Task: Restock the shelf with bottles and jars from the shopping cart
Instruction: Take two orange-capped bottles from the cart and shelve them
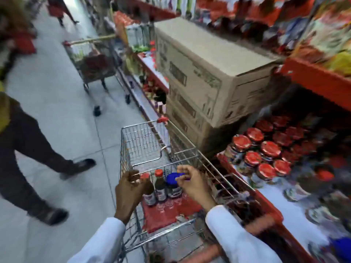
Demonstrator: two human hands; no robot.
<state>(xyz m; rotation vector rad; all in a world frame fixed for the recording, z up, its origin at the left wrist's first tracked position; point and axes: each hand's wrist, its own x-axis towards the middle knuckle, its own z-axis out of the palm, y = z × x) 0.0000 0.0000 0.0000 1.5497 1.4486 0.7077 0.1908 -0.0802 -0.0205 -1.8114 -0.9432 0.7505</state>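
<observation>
A wire shopping cart (144,141) stands in front of me. In its child seat, on a red mat, stand two dark bottles with red caps (159,186) and a jar with a blue lid (173,184). My left hand (131,188) curls around the leftmost bottle (148,188). Fingers of my right hand (191,181) touch the blue lid. To the right, the red shelf (266,204) holds several jars with red lids (266,149). The picture is blurred by motion.
Stacked cardboard boxes (207,73) sit just beyond the cart against the shelving. A second cart (93,61) stands farther down the aisle. One person's legs (38,158) cross the tiled floor at left. Another person is far up the aisle.
</observation>
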